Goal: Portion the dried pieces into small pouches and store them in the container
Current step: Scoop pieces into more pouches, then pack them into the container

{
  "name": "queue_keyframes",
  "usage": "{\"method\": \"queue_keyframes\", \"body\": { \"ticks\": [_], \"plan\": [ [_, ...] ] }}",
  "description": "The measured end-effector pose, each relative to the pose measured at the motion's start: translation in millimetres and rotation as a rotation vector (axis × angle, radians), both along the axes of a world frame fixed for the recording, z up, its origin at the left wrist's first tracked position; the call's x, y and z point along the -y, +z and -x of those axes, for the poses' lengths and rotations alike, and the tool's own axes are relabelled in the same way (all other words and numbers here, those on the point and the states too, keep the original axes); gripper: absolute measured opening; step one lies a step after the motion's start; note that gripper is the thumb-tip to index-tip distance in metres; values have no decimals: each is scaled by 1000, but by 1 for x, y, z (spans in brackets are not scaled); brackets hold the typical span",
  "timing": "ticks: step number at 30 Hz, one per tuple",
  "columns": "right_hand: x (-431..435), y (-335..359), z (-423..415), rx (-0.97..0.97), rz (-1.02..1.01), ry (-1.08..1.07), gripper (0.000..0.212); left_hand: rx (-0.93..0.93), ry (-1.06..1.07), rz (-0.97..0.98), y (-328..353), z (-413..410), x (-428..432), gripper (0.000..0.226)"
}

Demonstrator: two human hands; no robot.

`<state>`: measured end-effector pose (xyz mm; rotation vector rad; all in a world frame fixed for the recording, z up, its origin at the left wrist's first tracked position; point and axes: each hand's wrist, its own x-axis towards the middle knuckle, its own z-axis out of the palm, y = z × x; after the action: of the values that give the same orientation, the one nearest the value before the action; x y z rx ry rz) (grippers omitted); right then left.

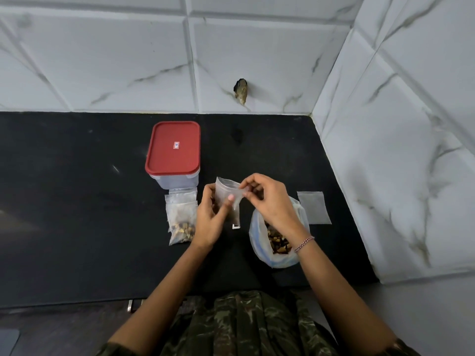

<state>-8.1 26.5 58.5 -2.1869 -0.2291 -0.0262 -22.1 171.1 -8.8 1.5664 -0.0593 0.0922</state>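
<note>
I hold a small clear pouch [227, 199] upright above the black counter. My left hand [210, 222] grips its left side with the thumb across the front. My right hand [267, 199] pinches the pouch's top right edge. Below my right wrist lies an open plastic bag of brown dried pieces [279, 244]. Filled pouches [181, 217] with dried pieces are stacked to the left of my left hand. Behind them stands a clear container with a red lid [173, 152], closed.
An empty flat pouch [313, 206] lies right of the big bag. White marble-look tiled walls close the counter [77, 201] at the back and on the right. A small white object [236, 226] lies under the held pouch.
</note>
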Motion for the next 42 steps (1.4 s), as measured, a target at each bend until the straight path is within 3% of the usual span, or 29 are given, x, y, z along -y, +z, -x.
{"method": "queue_keyframes", "body": {
  "ticks": [2, 5, 8, 15, 21, 28, 36, 42],
  "plan": [
    [7, 4, -1, -2, -43, 22, 29, 9, 47, 57, 9, 1, 1, 19],
    [17, 5, -2, 22, -60, 42, 44, 17, 94, 59, 16, 1, 1, 23],
    [25, 3, -2, 37, -35, 20, 50, 12, 100, 53, 19, 0, 3, 12],
    [21, 4, -2, -102, -111, 23, 39, 48, 98, -6, 24, 2, 10, 6],
    [6, 0, -5, -119, -144, -24, 9, 51, 105, -4, 30, 2, 11, 11],
    [-2, -7, -1, -143, -227, -9, 25, 16, 137, -3, 32, 3, 11, 8],
    [-12, -14, 1, -9, -327, -74, 30, -67, 144, 78, 28, 4, 8, 9],
    [-17, -21, 4, -119, -438, -73, 31, -80, 201, 77, 26, 4, 3, 9]
  ]
}}
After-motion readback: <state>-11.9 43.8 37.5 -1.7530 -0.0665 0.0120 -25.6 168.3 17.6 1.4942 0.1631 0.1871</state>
